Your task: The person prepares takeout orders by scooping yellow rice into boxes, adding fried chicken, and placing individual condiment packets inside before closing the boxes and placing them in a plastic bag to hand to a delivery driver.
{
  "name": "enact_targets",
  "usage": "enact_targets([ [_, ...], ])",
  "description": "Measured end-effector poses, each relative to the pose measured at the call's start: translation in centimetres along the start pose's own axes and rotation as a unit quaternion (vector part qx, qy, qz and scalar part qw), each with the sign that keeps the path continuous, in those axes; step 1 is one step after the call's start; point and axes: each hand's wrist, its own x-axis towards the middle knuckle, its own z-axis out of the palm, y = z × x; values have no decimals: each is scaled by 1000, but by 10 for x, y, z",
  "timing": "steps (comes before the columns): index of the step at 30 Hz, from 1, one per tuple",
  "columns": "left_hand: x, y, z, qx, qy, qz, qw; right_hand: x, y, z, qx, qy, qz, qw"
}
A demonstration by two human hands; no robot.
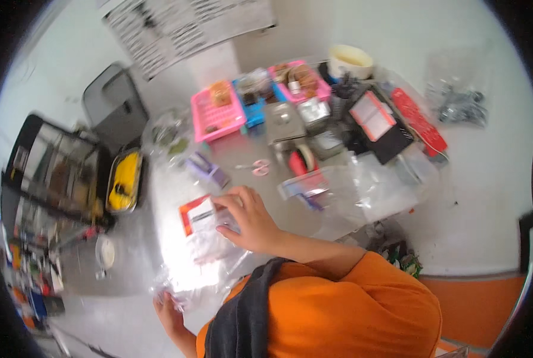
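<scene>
A packet with a white label and red-orange border (pixel 199 215) lies on the shiny metal table in front of me. Clear plastic (pixel 233 262) spreads around and below it. My right hand (pixel 250 221) is at the packet's right edge, thumb and index finger curled around clear plastic there. At the lower left, my left hand (pixel 170 311) pinches a crumpled end of the clear plastic bag (pixel 165 286). Glare and blur hide whether the packet is inside the bag. Beyond the packet are a purple stapler-like tool (pixel 207 170) and pink-handled scissors (pixel 259 167).
Pink baskets (pixel 219 129) (pixel 322 91), a blue basket (pixel 254 117) and a tape dispenser (pixel 302 161) stand at the back. Clear bags (pixel 382 188) cover the right side. A yellow-filled metal tray (pixel 125 181) sits left, beside a dark glass-sided case (pixel 63 170).
</scene>
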Motion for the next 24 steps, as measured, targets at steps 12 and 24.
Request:
enact_targets([
  [12,126,-84,-110,-133,40,-121,983,-9,-14,212,76,-226,-67,969],
  [24,60,-60,24,167,-514,-244,805,66,131,186,74,-608,439,658],
])
